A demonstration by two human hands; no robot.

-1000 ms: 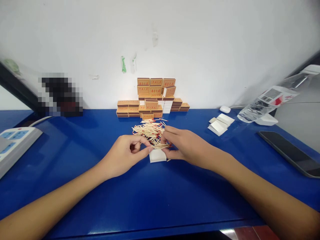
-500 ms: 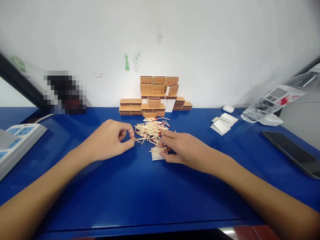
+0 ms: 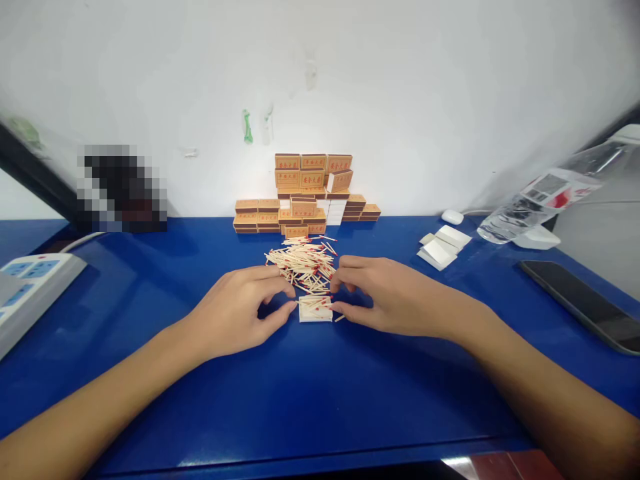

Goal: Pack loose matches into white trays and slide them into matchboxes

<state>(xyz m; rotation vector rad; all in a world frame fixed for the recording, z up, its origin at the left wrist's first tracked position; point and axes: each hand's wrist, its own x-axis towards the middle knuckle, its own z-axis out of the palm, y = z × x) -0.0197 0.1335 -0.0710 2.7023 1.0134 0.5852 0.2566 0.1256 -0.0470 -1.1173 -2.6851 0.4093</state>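
A small white matchbox tray (image 3: 316,319) lies on the blue table with several red-tipped matches (image 3: 315,305) inside, some askew. At its left end is my left hand (image 3: 250,307), thumb and fingers apart, thumb tip close to the tray's edge. My right hand (image 3: 387,293) is at the right end, also with a gap between thumb and fingers. Its thumb is by the match heads; whether it touches them I cannot tell. One loose match (image 3: 341,318) pokes out under that thumb. Just behind the tray spreads a loose pile of matches (image 3: 303,260).
Stacked matchboxes (image 3: 313,179) stand against the white wall behind the pile. To the right are folded white card pieces (image 3: 444,247), a small white case (image 3: 453,217), a tilted plastic bottle (image 3: 540,200) and a phone (image 3: 580,303). A power strip (image 3: 43,287) sits at the left.
My left hand has moved right to the tray. My right hand has let go of the matches, now lying in the tray, and shifted slightly right with its fingers parted.
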